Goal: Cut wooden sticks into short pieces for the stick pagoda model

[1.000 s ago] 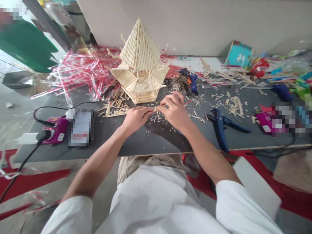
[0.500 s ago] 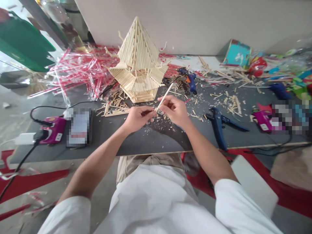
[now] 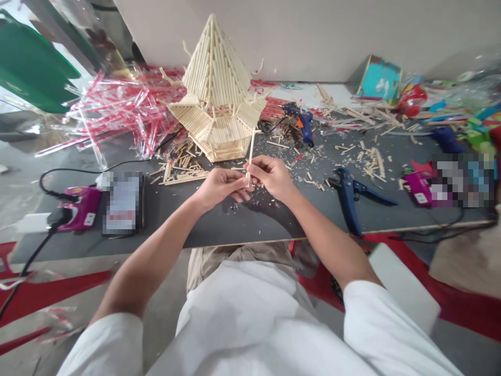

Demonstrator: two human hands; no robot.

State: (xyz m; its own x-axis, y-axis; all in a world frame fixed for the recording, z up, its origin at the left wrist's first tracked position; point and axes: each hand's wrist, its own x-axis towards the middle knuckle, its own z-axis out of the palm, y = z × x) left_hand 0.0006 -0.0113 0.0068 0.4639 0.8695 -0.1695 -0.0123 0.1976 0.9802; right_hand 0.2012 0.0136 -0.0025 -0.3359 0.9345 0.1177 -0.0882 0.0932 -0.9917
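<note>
Between my hands a thin pale wooden stick (image 3: 251, 145) stands nearly upright above the table. My right hand (image 3: 273, 176) pinches it between thumb and fingers. The thumb and forefinger of my left hand (image 3: 223, 187) close on its lower end, and the other left fingers are spread a little. Just behind the hands stands a model tower (image 3: 219, 68) built of the same sticks, with a pointed roof and flared lower eaves. Cut sticks (image 3: 183, 175) lie at its left foot.
Blue cutters (image 3: 348, 201) lie to the right, and a glue gun (image 3: 306, 125) further back. A phone (image 3: 123, 203) and a purple power strip (image 3: 82, 206) are on the left. Red-and-clear wrappers (image 3: 125, 115) pile up behind them. Wood scraps (image 3: 373, 162) litter the grey table.
The stick has turned from leaning right to nearly upright. My right hand has shifted slightly left and the hands are closer together. The whole view has moved a little.
</note>
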